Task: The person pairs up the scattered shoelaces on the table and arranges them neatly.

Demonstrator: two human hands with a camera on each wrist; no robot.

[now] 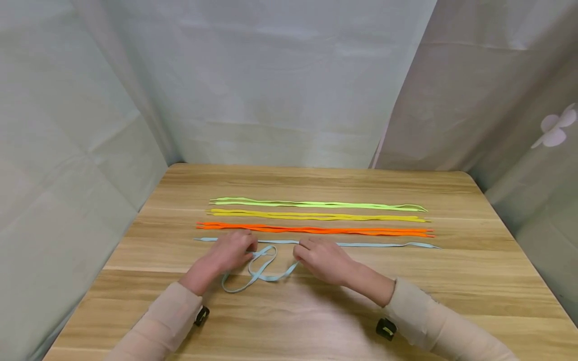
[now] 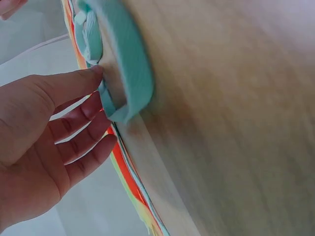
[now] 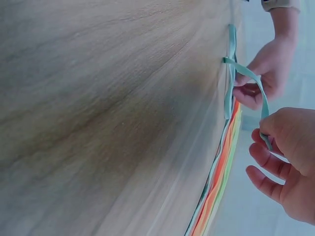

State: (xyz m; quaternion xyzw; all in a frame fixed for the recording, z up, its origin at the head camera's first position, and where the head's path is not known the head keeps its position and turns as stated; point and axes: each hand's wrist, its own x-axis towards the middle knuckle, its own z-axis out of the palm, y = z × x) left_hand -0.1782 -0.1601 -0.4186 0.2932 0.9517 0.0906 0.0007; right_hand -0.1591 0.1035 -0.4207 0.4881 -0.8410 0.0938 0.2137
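A light blue shoelace (image 1: 271, 278) hangs in loose loops between the two hands. My left hand (image 1: 231, 249) pinches it between thumb and forefinger, the other fingers slightly bent, as the left wrist view shows. My right hand (image 1: 322, 259) pinches the lace near one end, with a short tip (image 3: 267, 141) poking out past the thumb. Behind both hands, another light blue shoelace (image 1: 375, 244) stretches straight across the table, partly covered by the fingers.
Beyond the straight blue lace, orange laces (image 1: 325, 230), yellow laces (image 1: 311, 216) and lime green laces (image 1: 311, 204) lie in parallel rows on the wooden table (image 1: 451, 306). Pale curtains (image 1: 271, 90) hang around the table's back and sides.
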